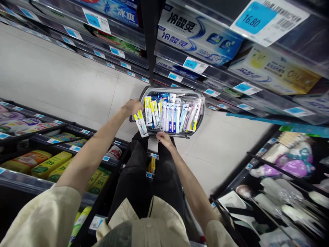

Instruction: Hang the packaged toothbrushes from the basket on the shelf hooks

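Observation:
My left hand (135, 107) is closed on the top of a packaged toothbrush (141, 124) in a white and yellow blister card, which hangs tilted at the left end of a shopping basket (199, 126). Many packaged toothbrushes (176, 116) stand close together in the basket, in yellow, blue, white and pink packs. At the basket's near rim is my right hand (165, 139), its fingers curled together. Whether they grip the rim or something small does not show clearly. The basket sits just beyond my knees.
Shelves with toothpaste boxes (197, 34) and price tags rise behind the basket. Bottles of yellow detergent (51, 164) line the shelf at left. Brushes and other bagged goods (288, 168) hang at right. Pale floor tiles (87, 85) run between the shelves.

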Available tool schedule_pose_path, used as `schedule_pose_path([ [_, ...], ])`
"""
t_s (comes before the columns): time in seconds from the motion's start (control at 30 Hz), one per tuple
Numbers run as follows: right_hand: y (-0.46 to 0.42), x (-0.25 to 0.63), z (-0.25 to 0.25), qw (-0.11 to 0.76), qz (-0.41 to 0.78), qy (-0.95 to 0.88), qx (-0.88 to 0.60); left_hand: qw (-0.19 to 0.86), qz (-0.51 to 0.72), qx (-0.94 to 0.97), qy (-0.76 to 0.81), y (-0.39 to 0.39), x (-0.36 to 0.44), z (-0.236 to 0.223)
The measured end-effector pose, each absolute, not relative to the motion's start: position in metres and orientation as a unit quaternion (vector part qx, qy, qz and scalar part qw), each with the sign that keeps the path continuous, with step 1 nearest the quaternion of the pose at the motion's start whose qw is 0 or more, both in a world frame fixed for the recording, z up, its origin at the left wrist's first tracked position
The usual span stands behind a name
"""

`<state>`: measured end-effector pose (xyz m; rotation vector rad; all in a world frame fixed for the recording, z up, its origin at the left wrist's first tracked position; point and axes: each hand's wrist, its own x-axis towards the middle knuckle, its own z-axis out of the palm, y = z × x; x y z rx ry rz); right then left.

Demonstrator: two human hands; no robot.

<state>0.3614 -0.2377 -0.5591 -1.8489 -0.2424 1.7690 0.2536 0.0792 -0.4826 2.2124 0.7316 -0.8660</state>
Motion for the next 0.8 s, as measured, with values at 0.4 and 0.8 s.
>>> schedule_pose_path([
  [0.4,-0.226,0.39,-0.513,0.464,0.687,0.126,-0.545,0.477,-0.257,0.691,0.478,0.02,0.23,-0.494],
  [0.8,-0.257,0.479,-0.314,0.595,0.446,0.068,-0.665,0.546,-0.01,0.666,0.509,-0.137,0.285,-0.178],
])
